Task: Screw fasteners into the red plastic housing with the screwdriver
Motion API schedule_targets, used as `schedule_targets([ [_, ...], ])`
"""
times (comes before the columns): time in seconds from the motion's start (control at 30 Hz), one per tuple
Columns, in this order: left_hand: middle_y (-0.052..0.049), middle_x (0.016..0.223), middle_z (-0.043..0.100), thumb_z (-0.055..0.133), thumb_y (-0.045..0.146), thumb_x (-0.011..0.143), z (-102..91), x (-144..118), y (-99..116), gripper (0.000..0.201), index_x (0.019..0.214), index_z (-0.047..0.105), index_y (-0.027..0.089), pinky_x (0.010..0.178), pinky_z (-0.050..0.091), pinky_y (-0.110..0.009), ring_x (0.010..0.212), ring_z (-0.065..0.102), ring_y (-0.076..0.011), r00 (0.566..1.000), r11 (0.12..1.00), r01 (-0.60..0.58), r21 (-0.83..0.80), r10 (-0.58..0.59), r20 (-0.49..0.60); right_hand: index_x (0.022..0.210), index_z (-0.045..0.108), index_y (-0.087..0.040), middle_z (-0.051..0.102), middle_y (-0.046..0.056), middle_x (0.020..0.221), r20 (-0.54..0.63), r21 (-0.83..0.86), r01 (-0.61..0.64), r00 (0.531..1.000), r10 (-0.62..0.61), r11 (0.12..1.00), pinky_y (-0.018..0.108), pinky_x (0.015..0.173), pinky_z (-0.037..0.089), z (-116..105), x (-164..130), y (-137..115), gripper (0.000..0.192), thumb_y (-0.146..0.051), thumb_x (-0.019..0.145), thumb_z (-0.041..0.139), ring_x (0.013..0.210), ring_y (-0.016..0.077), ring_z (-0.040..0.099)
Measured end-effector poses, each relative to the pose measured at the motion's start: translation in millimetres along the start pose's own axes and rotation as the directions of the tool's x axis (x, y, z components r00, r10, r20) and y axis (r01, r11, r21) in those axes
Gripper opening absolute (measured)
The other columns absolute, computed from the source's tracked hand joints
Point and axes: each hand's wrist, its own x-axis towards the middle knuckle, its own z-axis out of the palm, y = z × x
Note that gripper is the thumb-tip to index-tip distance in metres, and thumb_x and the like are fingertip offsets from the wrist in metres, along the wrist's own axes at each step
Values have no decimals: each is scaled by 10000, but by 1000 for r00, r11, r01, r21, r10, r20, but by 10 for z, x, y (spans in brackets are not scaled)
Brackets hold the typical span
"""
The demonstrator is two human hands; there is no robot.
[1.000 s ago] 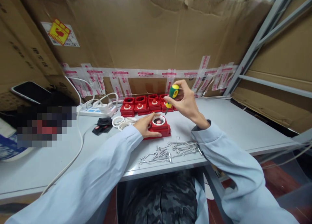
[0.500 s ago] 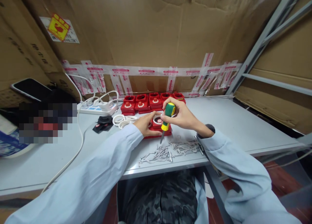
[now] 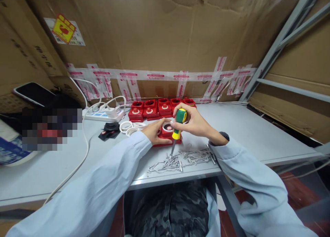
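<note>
Grey table [image 3: 244,127] holds a red unit [image 3: 168,135] among loose parts

Cardboard [image 3: 154,34] walls the back. Well left of the red unit lie a white power strip [image 3: 108,117], then black pieces [image 3: 109,131]; white rings [image 3: 126,127] sit nearer its left. The left hand [image 3: 156,131] grips its left side. Similar red boxes [image 3: 165,106] line up behind it. Screws [image 3: 167,161] lie in front, the screwdriver's [image 3: 181,116] tip down at them, contact unclear. The right hand [image 3: 192,122] grasps the handle just right of the unit; pale cords [image 3: 197,156] lie in front, rightward.
</note>
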Motion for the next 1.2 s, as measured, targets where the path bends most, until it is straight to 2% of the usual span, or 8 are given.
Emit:
schedule_targets([
  [0.27, -88, 1112, 624, 717, 497, 625, -2, -4, 7, 725, 1222, 427, 206, 849, 470, -380, 1018, 602, -284, 999, 999, 44, -17, -44, 17, 862, 484, -195, 514, -47, 690, -50, 47, 3, 999, 0, 999, 225, 520, 434, -73, 27, 2, 327, -234, 651, 731, 583, 87, 503],
  [0.4, -112, 1175, 605, 724, 508, 616, 23, -8, -23, 758, 1238, 418, 202, 880, 453, -398, 1050, 592, -286, 999, 999, 38, -33, -38, -3, 881, 474, -205, 568, -36, 690, -155, 80, 6, 988, 7, 997, 256, 531, 497, -228, 21, -97, 348, -250, 651, 732, 598, 119, 578],
  [0.53, -113, 1188, 604, 739, 525, 592, 49, -6, -68, 783, 1237, 422, 212, 882, 452, -410, 1051, 593, -292, 999, 997, 45, -57, -46, -7, 858, 484, -216, 589, -26, 714, -318, 28, 12, 948, -3, 1000, 261, 512, 527, -400, 20, -149, 343, -270, 633, 737, 636, 147, 625],
  [0.63, -113, 1190, 601, 741, 528, 588, 57, -6, -87, 786, 1234, 422, 211, 886, 454, -405, 1044, 596, -285, 999, 998, 30, -62, -31, -15, 837, 502, -214, 589, -24, 716, -376, -3, 11, 926, -11, 1000, 255, 516, 539, -457, 28, -129, 328, -267, 620, 742, 672, 160, 646],
  [0.83, -108, 1161, 615, 733, 532, 598, 44, -8, -57, 775, 1228, 424, 206, 867, 465, -401, 1019, 607, -285, 999, 998, 32, -46, -33, -11, 848, 486, -215, 587, -37, 671, -280, 142, -55, 955, 93, 988, 266, 466, 555, -348, 36, -81, 387, -292, 596, 769, 608, 161, 645],
  [1.0, -118, 1176, 604, 728, 512, 618, 29, -7, -27, 761, 1235, 422, 189, 881, 460, -388, 1042, 596, -281, 1000, 999, 11, -37, -11, -10, 841, 483, -210, 573, -45, 646, -162, 163, -73, 982, 99, 984, 261, 459, 553, -221, 35, -33, 388, -268, 594, 777, 559, 131, 607],
  [1.2, -123, 1164, 609, 733, 516, 615, 14, -10, -17, 772, 1241, 421, 189, 869, 463, -389, 1032, 597, -291, 1000, 1000, 24, -20, -24, -4, 841, 481, -206, 572, -47, 643, -178, 207, -83, 976, 121, 975, 264, 454, 561, -199, 33, -55, 396, -263, 588, 781, 563, 138, 619],
])
